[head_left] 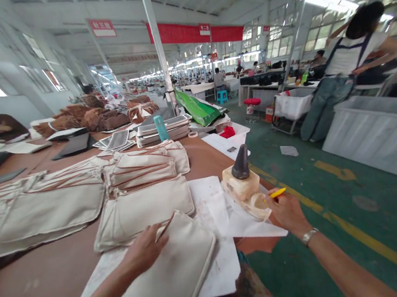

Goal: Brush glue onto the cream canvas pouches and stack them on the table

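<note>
An off-white fabric bag panel (166, 279) with piped edges lies slanted in front of me, partly over white paper. At its upper edge my left hand (148, 247) is closed on a thin brown strip (166, 227). Farther right, my right hand (287, 210) grips a slim yellow stick-like tool (277, 193); its lower end is hidden. That hand is beside a small pale, crusted cup (259, 202), which adjoins a yellowish block (241, 184) with a dark cone-shaped bottle (240, 163) on top.
Stacks of off-white bags (146, 202) with brown trim cover the brown table (35, 284) beyond my left hand. A teal bottle (160, 128) stands by stacked panels. White paper (219, 255) lies near the table's right edge. A large grey bin (384, 134) and a standing person are at right.
</note>
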The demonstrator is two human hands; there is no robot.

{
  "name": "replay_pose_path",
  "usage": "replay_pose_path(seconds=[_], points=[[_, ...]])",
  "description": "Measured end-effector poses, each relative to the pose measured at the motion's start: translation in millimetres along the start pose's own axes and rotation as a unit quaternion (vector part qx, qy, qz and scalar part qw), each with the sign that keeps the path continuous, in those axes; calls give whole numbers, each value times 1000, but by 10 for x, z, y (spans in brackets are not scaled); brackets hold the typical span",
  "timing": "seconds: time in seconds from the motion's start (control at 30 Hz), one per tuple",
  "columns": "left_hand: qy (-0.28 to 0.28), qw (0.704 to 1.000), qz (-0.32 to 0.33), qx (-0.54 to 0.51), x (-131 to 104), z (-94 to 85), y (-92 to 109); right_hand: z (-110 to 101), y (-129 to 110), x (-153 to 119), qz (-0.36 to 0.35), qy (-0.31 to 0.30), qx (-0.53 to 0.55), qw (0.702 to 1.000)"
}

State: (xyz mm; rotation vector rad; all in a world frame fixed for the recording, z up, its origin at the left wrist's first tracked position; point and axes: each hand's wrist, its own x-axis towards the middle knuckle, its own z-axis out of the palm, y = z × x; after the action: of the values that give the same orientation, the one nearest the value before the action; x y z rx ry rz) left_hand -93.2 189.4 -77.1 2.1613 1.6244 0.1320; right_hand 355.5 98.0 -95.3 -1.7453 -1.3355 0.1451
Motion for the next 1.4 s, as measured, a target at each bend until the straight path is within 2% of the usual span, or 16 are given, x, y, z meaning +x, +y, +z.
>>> replay_pose_path(seconds=[0.07, 0.17, 0.3, 0.43, 0.5, 0.67, 0.77, 0.83, 0.9, 0.97, 1.07, 1.17, 1.3, 1.4], points=[[13, 1000, -26, 6, 46, 172, 23, -73, 9, -16, 3, 11, -1, 1000], [29, 998, -58, 2, 132, 248, 58, -172, 8, -89, 5, 13, 8, 1000], [32, 996, -79, -19, 195, 182, 123, -270, 37, -256, 7, 16, 18, 1000], [46, 995, -60, -58, 161, 97, 245, -396, 56, -360, 14, 52, 10, 999], [59, 994, -42, -85, 130, 53, 340, -422, 42, -370, 17, 56, 11, 998], [65, 985, -4, -159, -4, -63, 623, -416, 7, -400, 1, 25, 32, 999], [47, 978, 8, -204, -143, -118, 788, -498, -66, -438, 10, 70, 10, 997], [22, 965, 17, -262, -248, -147, 898, -565, -217, -464, 45, 91, 26, 995], [-6, 945, 32, -325, -351, -175, 1003, -595, -466, -492, 86, 72, 129, 985], [-20, 933, 51, -357, -443, -201, 1095, -566, -772, -525, 97, 58, 275, 955], [-18, 937, 99, -335, -559, -242, 1202, -447, -1207, -579, 73, 42, 384, 920], [-14, 945, 144, -293, -663, -287, 1295, -320, -1505, -622, 35, 1, 413, 910], [-38, 943, 174, -279, -787, -354, 1404, -248, -1670, -606, -26, -42, 382, 923], [-57, 942, 182, -277, -844, -383, 1436, -299, -1684, -571, -69, -3, 323, 944]])
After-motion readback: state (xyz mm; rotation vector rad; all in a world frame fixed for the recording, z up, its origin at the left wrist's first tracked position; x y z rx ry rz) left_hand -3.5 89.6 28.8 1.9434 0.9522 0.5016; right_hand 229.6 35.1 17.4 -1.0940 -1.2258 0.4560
